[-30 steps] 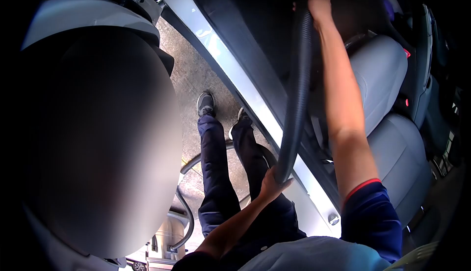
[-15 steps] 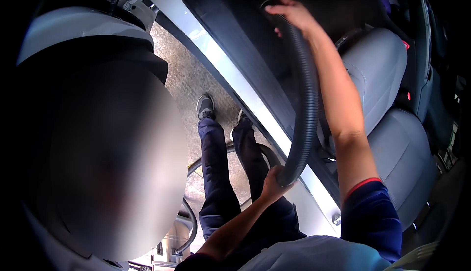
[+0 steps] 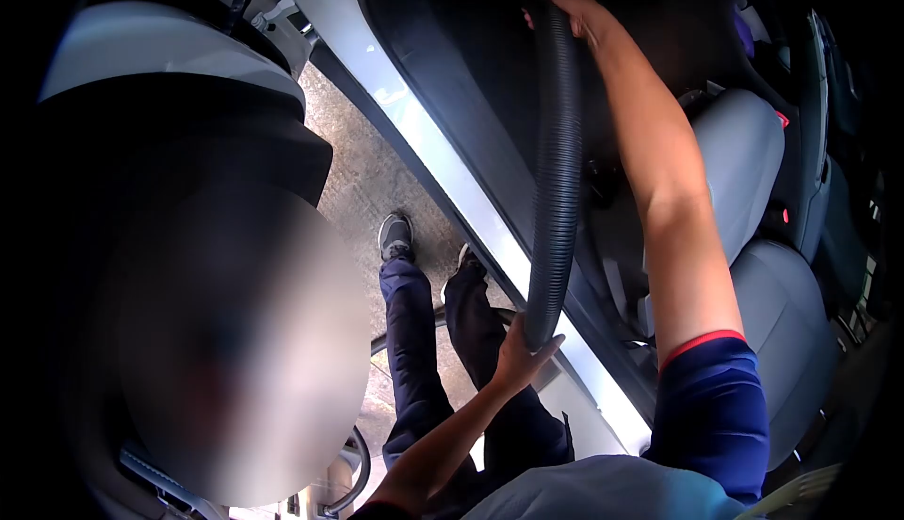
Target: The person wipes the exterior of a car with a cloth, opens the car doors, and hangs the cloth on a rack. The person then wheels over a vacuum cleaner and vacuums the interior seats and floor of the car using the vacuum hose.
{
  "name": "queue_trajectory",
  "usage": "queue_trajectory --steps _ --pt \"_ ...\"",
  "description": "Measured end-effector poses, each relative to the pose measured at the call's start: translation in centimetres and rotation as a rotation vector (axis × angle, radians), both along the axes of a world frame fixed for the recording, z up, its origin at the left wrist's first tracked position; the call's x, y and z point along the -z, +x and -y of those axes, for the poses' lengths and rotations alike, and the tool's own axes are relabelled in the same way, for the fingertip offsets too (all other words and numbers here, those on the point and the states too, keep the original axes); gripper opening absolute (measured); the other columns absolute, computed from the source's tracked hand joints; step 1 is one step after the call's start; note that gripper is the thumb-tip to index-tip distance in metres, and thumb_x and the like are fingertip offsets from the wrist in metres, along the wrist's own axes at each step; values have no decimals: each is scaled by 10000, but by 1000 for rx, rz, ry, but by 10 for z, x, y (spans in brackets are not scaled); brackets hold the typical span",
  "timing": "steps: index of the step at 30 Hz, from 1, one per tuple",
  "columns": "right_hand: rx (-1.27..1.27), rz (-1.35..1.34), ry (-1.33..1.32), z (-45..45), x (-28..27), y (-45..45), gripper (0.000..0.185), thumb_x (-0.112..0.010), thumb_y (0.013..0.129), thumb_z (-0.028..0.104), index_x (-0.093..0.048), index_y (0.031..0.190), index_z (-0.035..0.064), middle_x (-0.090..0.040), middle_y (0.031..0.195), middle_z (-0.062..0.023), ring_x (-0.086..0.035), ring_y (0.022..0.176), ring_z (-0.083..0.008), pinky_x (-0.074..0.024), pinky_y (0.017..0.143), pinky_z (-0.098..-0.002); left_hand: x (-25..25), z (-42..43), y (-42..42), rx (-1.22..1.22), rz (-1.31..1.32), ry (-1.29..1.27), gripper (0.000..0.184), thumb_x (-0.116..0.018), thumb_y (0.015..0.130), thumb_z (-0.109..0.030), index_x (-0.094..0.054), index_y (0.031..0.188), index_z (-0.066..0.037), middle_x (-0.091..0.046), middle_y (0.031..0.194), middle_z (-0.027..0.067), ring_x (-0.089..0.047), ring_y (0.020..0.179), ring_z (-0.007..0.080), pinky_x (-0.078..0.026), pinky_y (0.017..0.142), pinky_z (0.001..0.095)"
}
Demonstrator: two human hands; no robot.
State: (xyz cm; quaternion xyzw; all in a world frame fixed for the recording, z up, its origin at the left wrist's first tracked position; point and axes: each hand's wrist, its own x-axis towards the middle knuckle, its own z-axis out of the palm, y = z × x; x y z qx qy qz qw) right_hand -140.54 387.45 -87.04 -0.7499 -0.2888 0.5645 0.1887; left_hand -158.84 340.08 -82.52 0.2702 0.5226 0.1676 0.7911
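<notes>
A thick black ribbed vacuum hose (image 3: pixel 557 171) runs nearly upright through the view, across the car's door sill. My right hand (image 3: pixel 568 0) is wrapped around its upper end, inside the dark footwell, with the arm stretched far forward. What lies beyond that end is lost in the dark. Lower down, my left hand (image 3: pixel 520 355) grips the hose outside the sill, beside my thigh. From there the hose loops behind my legs toward the ground.
A light metal door sill (image 3: pixel 443 153) crosses diagonally. Grey car seats (image 3: pixel 739 176) stand to the right. An open door (image 3: pixel 169 54) fills the left, partly behind a blurred patch. My shoes (image 3: pixel 396 235) are on the concrete floor (image 3: pixel 353 157). A machine (image 3: pixel 330 487) with a tube stands at lower left.
My right hand has moved slightly farther into the car's dark footwell. The hose has straightened and swung left. My left hand keeps its hold, shifted slightly left.
</notes>
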Motion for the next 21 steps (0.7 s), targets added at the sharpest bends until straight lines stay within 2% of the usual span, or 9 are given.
queue_trajectory --steps 5,6,9,12,15,16,19,20,21 --pt "-110 58 164 45 -6 47 656 -684 859 256 -409 1434 99 -629 736 -124 -603 516 -177 -540 461 -305 -13 34 14 116 180 147 557 -776 806 -320 -511 1168 11 -613 1016 163 -623 926 263 -483 834 369" --pt "-140 82 163 39 -4 51 698 -686 855 256 -376 1464 115 -634 756 -129 -603 521 -175 -540 463 -303 -6 27 15 149 270 76 680 -747 812 -427 -456 1212 40 -596 1026 186 -611 978 282 -477 855 355" --pt "-143 176 259 -27 34 34 663 -686 865 237 -399 1453 132 -634 790 -137 -606 532 -173 -546 475 -303 30 -20 15 155 291 35 747 -743 828 -393 -365 1321 20 -608 992 171 -639 907 243 -496 810 345" --pt "-88 216 329 -70 80 39 599 -707 853 294 -500 1375 87 -662 959 -146 -657 719 -205 -552 624 -343 88 -25 21 135 325 18 789 -738 848 -342 -277 1391 -2 -583 1006 92 -593 885 144 -485 788 283" --pt "-230 548 810 -82 132 114 540 -690 867 308 -549 1323 55 -651 1136 -152 -660 943 -221 -532 809 -347 102 -16 34 70 392 26 801 -728 861 -329 -243 1414 -13 -540 1035 71 -563 914 141 -473 799 282" --pt "-83 316 642 -86 125 117 511 -677 878 317 -570 1298 48 -633 1221 -138 -612 1099 -223 -460 953 -326 97 -26 36 56 397 112 797 -727 863 -324 -242 1414 -14 -535 1022 69 -558 910 139 -473 794 283" --pt "176 97 340 -74 107 98 535 -669 889 300 -516 1338 53 -684 943 -171 -685 732 -240 -569 630 -346 94 -24 38 -43 398 8 648 -737 861 -280 -354 1320 -29 -531 989 56 -544 893 113 -464 734 257" --pt "126 52 436 -34 76 26 697 -655 893 253 -312 1498 207 -579 675 -92 -565 505 -229 -504 459 -395 96 -20 34 39 435 14 621 -744 856 -280 -379 1291 -30 -537 992 59 -551 890 110 -464 718 248" --pt "15 2 405 -27 76 29 737 -659 889 259 -273 1512 180 -586 681 -98 -577 515 -232 -512 463 -395 94 -15 27 121 468 18 594 -750 850 -281 -403 1262 -32 -543 995 61 -558 887 107 -465 702 239"
